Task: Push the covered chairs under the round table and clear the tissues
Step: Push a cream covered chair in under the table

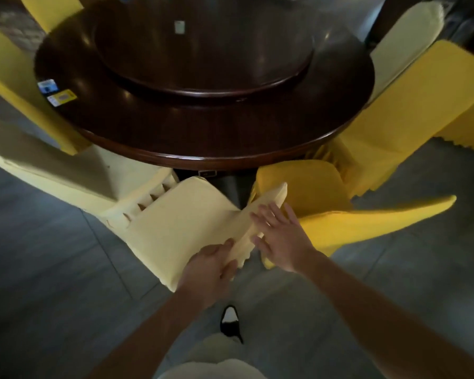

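A pale-yellow covered chair point(181, 222) stands right in front of me, its seat pointing at the dark round table point(203, 138). My left hand point(211, 269) grips the near end of its backrest top, thumb over the cloth. My right hand point(279, 236) rests flat on the far side of that backrest, fingers straight. A bright-yellow covered chair point(340, 212) stands just to the right, touching it. Two small tissue packets point(56, 93) lie on the table's left rim.
More covered chairs ring the table: pale ones at left point(52, 170) and far right point(405, 36), bright yellow ones at right point(411, 110) and far left point(0, 67). A lazy Susan point(203, 77) carries a small white item point(179, 26). Grey tiled floor; my shoe point(230, 321) below.
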